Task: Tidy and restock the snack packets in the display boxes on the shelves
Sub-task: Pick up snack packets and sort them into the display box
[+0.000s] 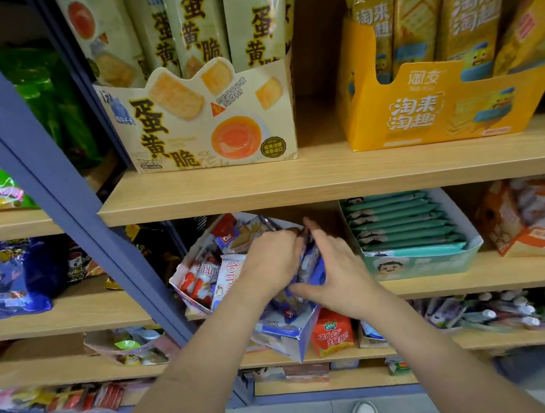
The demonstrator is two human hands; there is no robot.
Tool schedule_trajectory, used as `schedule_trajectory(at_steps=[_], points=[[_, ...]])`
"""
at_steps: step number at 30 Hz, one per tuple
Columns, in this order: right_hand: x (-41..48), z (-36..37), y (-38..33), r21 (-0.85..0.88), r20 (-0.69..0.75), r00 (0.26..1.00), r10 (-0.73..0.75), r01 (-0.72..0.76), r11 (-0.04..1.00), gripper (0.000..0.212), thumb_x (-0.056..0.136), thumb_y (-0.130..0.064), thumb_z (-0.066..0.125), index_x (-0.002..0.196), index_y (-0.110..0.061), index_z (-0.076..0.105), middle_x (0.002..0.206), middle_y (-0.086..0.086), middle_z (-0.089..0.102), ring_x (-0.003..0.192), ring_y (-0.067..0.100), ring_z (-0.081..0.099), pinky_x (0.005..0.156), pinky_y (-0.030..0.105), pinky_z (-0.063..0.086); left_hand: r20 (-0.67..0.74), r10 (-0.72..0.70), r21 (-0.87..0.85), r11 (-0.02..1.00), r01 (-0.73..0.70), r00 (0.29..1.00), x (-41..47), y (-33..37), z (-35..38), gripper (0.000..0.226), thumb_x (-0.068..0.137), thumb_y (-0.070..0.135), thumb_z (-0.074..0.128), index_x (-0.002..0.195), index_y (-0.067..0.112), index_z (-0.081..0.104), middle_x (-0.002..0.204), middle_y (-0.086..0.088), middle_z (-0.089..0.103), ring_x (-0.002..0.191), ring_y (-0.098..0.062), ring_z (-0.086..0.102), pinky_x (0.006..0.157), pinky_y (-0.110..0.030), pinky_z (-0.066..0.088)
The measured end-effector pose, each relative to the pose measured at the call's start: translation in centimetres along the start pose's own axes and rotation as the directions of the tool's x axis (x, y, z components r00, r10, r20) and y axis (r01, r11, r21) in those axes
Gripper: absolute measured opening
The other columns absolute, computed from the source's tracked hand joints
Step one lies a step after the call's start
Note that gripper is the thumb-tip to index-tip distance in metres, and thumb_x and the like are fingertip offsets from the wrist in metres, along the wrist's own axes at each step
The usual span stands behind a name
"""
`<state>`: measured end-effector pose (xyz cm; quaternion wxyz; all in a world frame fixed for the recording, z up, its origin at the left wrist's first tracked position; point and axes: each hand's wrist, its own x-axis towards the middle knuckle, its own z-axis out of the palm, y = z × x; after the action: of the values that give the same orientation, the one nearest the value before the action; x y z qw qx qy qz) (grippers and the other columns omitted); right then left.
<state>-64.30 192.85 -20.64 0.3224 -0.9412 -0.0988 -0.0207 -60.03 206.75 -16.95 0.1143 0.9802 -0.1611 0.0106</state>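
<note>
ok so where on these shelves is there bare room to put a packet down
Bare shelf board shows between the cream egg-yolk box and the yellow box, and a narrower gap left of the teal packet box. The blue-and-white box under both hands is crowded.

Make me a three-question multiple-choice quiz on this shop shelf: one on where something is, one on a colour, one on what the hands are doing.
1. Where does the yellow display box stand?
A. top shelf, right
B. floor
C. bottom shelf, left

2. What colour are the packets stacked in the box right of the hands?
A. red
B. teal green
C. black

3. What are the left hand and right hand doing?
A. hanging idle
B. both in the mixed snack box
C. holding a bottle

Answers: 1 A, it sits beside the cream box up top. 2 B, all teal. 3 B, both hands grip packets there.
</note>
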Motion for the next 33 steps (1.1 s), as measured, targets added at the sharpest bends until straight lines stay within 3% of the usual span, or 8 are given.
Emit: schedule_trajectory(at_steps=[2, 5, 8, 10, 14, 18, 24, 33], points=[[0.4, 0.6, 0.3, -0.044, -0.05, 0.998, 0.043, -0.045, 0.998, 0.109, 0.069, -0.066, 0.07, 0.153, -0.04, 0.005, 0.132, -0.001, 0.045, 0.126, 0.021, 0.036, 0.099, 0.045, 0.039, 0.07, -0.024, -0.178, 0.983, 0.036, 0.997, 0.3, -0.8, -0.7, 0.033, 0.103, 0.028, 0.038, 0.103, 0.009, 0.066, 0.107, -0.015, 0.068, 0.104, -0.032, 0.061, 0.075, -0.031, 0.04], [1.1, 1.3, 0.2, -0.138, -0.082, 0.996, 0.043, -0.055, 0.989, 0.083, 0.075, -0.067, 0.066, 0.144, -0.037, 0.032, 0.125, -0.003, 0.047, 0.124, 0.023, 0.035, 0.097, 0.042, 0.036, 0.185, -0.033, -0.36, 0.928, 0.099, 0.982, 0.1, -2.6, -1.3, 0.028, 0.101, 0.02, 0.045, 0.115, 0.013, 0.068, 0.114, -0.007, 0.069, 0.109, -0.024, 0.061, 0.084, -0.027, 0.043], [1.3, 1.6, 0.0, -0.101, -0.139, 0.988, 0.067, -0.082, 0.992, 0.066, 0.076, -0.059, 0.07, 0.134, -0.036, 0.047, 0.117, -0.004, 0.052, 0.119, 0.022, 0.039, 0.094, 0.041, 0.037, 0.171, -0.009, 0.01, 1.0, 0.007, 0.985, -0.3, -3.7, -0.4, 0.024, 0.096, 0.025, 0.049, 0.11, 0.022, 0.068, 0.111, -0.002, 0.069, 0.107, -0.025, 0.062, 0.081, -0.031, 0.046], [1.3, 1.5, 0.2, -0.06, -0.151, 0.985, 0.08, -0.09, 0.994, 0.065, 0.073, -0.051, 0.074, 0.131, -0.036, 0.05, 0.113, -0.004, 0.051, 0.116, 0.021, 0.039, 0.094, 0.04, 0.04, 0.135, -0.062, 0.293, 0.956, 0.02, 0.989, -0.8, -3.7, 0.0, 0.022, 0.093, 0.036, 0.053, 0.103, 0.022, 0.066, 0.106, -0.004, 0.068, 0.105, -0.029, 0.063, 0.08, -0.035, 0.047], [0.8, 1.8, 0.3, 0.0, -0.177, 0.981, 0.076, -0.077, 0.997, 0.061, 0.071, -0.038, 0.077, 0.127, -0.031, 0.054, 0.111, -0.001, 0.049, 0.109, 0.025, 0.041, 0.09, 0.04, 0.042, 0.099, -0.16, 0.494, 0.865, 0.091, 0.982, -1.0, -2.9, 0.8, 0.04, 0.09, 0.058, 0.053, 0.104, 0.022, 0.065, 0.106, -0.001, 0.066, 0.106, -0.025, 0.06, 0.091, -0.041, 0.036], [0.3, 3.0, 0.4, 0.155, -0.194, 0.977, 0.092, -0.062, 0.986, 0.058, 0.067, -0.025, 0.08, 0.12, -0.03, 0.055, 0.111, -0.003, 0.046, 0.103, 0.025, 0.052, 0.089, 0.042, 0.048, 0.125, -0.265, 0.377, 0.904, 0.201, 0.956, -0.3, -2.6, 1.3, 0.033, 0.08, 0.056, 0.063, 0.084, 0.024, 0.056, 0.092, 0.003, 0.064, 0.096, -0.023, 0.06, 0.097, -0.046, 0.029], [-0.5, 3.2, 0.7, 0.158, -0.257, 0.965, 0.059, -0.019, 0.987, 0.062, 0.064, -0.022, 0.084, 0.118, -0.025, 0.055, 0.115, -0.003, 0.047, 0.108, 0.024, 0.051, 0.09, 0.04, 0.048, 0.099, -0.345, 0.081, 0.938, 0.338, 0.933, 0.0, -3.7, 0.8, 0.038, 0.082, 0.053, 0.061, 0.068, 0.022, 0.046, 0.069, 0.005, 0.051, 0.083, -0.023, 0.056, 0.089, -0.042, 0.033], [-0.4, 2.8, -0.7, -0.093, -0.226, 0.971, 0.072, -0.095, 0.991, 0.065, 0.069, -0.033, 0.081, 0.127, -0.026, 0.052, 0.124, 0.001, 0.045, 0.121, 0.027, 0.038, 0.1, 0.033, 0.037, -0.338, -0.179, 0.008, 0.981, 0.193, 0.924, -3.0, -4.3, 1.3, 0.028, 0.091, 0.037, 0.061, 0.084, 0.014, 0.045, 0.058, -0.002, 0.051, 0.06, -0.033, 0.06, 0.072, -0.039, 0.045]])
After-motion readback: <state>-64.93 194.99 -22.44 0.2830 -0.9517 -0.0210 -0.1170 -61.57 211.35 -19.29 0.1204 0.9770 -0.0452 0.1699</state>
